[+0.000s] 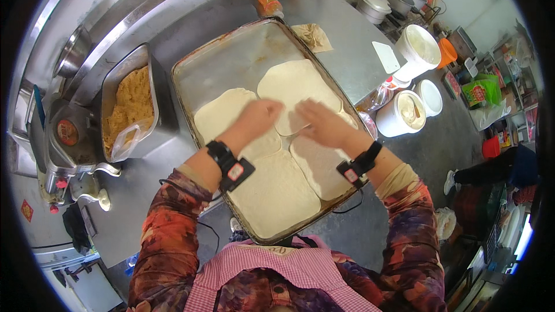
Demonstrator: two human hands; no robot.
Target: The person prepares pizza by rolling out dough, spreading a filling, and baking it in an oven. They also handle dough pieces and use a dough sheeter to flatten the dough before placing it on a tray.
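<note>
Several flat pale dough sheets lie on a large rimmed metal baking tray (231,60). My left hand (257,117) hovers over the left dough sheet (217,112), smeared by motion, its fingers unclear. Facing it, my right hand (324,124) is above the far dough sheet (298,84), fingers apart and slightly blurred, with nothing seen in them. Nearest to me is the biggest dough sheet (274,193). Another dough sheet (324,167) sits at the right, shaded by my right hand. The tray's far end shows bare metal.
A deep metal pan (167,118) of crumbly yellow-brown filling (130,104) stands left of the tray. Beyond the tray lie an orange-labelled bottle (267,1) and crumpled brown paper (312,37). White buckets (399,115) stand at the right. A metal machine (66,133) is far left.
</note>
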